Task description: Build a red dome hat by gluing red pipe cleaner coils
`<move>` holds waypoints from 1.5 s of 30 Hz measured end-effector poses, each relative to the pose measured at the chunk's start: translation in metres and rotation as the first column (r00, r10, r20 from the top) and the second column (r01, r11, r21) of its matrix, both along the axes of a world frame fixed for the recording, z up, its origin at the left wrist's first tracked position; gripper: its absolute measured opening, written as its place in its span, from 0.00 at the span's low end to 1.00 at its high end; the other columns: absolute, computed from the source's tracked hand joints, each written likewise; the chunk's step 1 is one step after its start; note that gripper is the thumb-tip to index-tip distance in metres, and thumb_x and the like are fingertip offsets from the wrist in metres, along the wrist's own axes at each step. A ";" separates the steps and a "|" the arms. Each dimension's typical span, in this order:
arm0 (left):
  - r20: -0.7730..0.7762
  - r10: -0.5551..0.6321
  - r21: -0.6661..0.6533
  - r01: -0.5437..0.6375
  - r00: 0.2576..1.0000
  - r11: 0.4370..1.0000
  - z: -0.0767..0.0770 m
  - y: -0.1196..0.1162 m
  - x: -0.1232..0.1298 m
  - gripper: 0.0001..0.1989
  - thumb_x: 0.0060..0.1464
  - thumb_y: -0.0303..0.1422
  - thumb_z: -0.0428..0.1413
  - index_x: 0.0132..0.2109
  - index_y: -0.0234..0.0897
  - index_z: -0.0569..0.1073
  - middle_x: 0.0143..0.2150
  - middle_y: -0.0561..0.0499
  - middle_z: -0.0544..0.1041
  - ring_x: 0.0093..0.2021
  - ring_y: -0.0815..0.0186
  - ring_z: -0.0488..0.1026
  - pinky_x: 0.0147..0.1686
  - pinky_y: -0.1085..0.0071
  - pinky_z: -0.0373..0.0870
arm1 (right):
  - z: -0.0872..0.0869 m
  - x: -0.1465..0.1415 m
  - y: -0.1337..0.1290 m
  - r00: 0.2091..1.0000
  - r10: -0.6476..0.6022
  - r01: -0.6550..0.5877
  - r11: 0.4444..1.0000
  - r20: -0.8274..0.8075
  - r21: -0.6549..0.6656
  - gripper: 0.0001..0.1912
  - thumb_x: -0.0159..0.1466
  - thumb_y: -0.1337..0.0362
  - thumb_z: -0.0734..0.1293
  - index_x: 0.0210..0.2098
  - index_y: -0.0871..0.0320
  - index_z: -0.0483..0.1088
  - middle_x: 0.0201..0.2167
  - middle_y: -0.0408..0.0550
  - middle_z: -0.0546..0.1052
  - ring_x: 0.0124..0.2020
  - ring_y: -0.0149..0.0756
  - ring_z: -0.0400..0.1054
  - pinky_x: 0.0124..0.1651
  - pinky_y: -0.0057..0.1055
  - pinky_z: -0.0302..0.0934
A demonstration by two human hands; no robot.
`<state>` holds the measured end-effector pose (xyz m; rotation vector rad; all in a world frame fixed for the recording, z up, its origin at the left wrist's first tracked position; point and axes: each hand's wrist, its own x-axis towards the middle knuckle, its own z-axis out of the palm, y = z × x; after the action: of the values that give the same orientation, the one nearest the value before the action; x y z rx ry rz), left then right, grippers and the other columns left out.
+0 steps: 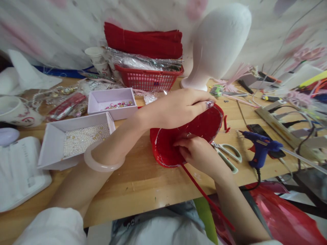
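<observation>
A red velvety piece [163,146] with a rounded, lobed outline and whitish glue-like traces along its rim is on the wooden table in front of me. My left hand [176,107], a pale bangle on its wrist, reaches across the far side of it and grips the edge; some fingertips are hidden. Inside the piece, my right hand [195,149] has its fingers pinched together against the red surface, and whatever they hold is hidden. From the near rim a narrow red strip [204,194] trails over the table's front edge, passing beside my right forearm.
Scissors [230,154] and a blue glue gun [263,146] lie to the right, near a power strip [286,127]. Left are white boxes of pearl beads [84,139] and gems [117,105]. Behind stand a red basket [150,80] and a white foam head [219,41].
</observation>
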<state>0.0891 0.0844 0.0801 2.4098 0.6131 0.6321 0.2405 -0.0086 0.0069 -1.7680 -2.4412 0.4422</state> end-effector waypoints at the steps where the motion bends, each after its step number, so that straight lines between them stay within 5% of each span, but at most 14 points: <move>1: -0.003 0.003 -0.001 -0.003 1.000 1.000 0.000 0.000 0.000 0.18 0.66 0.31 0.45 0.55 0.45 0.75 0.60 0.61 0.75 0.61 0.62 0.72 0.64 0.66 0.64 | 0.000 0.000 0.000 1.000 0.001 -0.001 1.000 -0.004 0.001 0.19 0.62 0.76 0.61 0.41 0.53 0.81 0.39 0.48 0.83 0.39 0.38 0.77 0.45 0.29 0.67; 11: -0.009 0.011 -0.034 -0.011 1.000 0.999 0.000 -0.001 0.001 0.17 0.66 0.30 0.46 0.56 0.43 0.74 0.60 0.60 0.75 0.61 0.61 0.71 0.64 0.66 0.63 | -0.003 0.001 -0.003 0.995 0.015 -0.014 1.000 -0.095 0.006 0.19 0.62 0.76 0.60 0.41 0.57 0.80 0.41 0.50 0.82 0.43 0.40 0.76 0.50 0.33 0.67; 19: 0.015 -0.014 -0.036 0.015 1.000 0.999 0.001 0.000 0.000 0.18 0.65 0.29 0.45 0.53 0.45 0.76 0.58 0.61 0.76 0.60 0.61 0.71 0.64 0.65 0.63 | 0.003 0.017 -0.028 0.966 -0.011 0.060 0.981 -0.259 0.184 0.19 0.62 0.77 0.60 0.46 0.58 0.77 0.43 0.50 0.78 0.42 0.38 0.74 0.46 0.33 0.67; 45: 0.100 -0.019 -0.056 0.024 0.995 0.998 -0.001 -0.003 -0.003 0.15 0.67 0.29 0.48 0.53 0.44 0.77 0.56 0.58 0.78 0.58 0.60 0.75 0.62 0.61 0.69 | -0.002 0.006 -0.029 0.979 0.079 -0.060 0.993 -0.186 0.104 0.16 0.61 0.79 0.63 0.37 0.59 0.80 0.40 0.50 0.79 0.38 0.37 0.73 0.41 0.33 0.64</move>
<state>0.0866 0.0814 0.0786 2.3137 0.5558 0.7108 0.2470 -0.0380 0.0050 -1.5311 -2.3548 0.4657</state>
